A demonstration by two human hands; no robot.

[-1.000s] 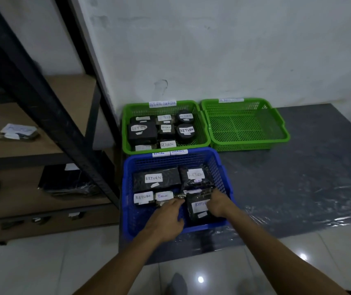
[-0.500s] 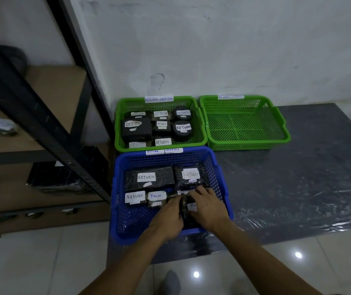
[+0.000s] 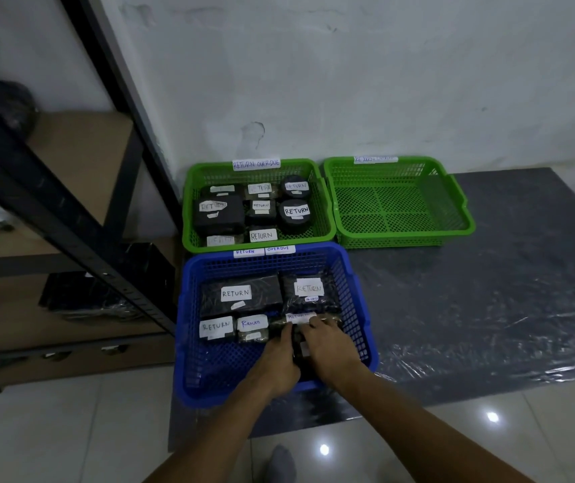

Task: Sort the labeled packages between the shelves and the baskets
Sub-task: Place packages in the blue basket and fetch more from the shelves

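Note:
A blue basket (image 3: 216, 367) tagged RETURN and OVERDUE sits nearest me and holds several black packages with white RETURN labels, such as a large flat one (image 3: 240, 294). My left hand (image 3: 280, 357) and my right hand (image 3: 327, 346) are both inside it at the near right. They close from either side on a black package (image 3: 298, 346), which they mostly hide. Behind it, a green basket (image 3: 300, 164) tagged RETURN OVERDUE is full of labeled black packages. To its right stands an empty green basket (image 3: 401, 210).
The baskets rest on a grey plastic-covered mat (image 3: 488, 291) against a white wall. A dark metal shelf unit (image 3: 70, 210) with wooden boards stands at the left, with black packages (image 3: 80, 294) on a lower board. My socked foot (image 3: 280, 465) shows on the tiled floor.
My hands, a second ago apart on either side of the near-right package, have come together over it. My view has shifted slightly lower and to the left.

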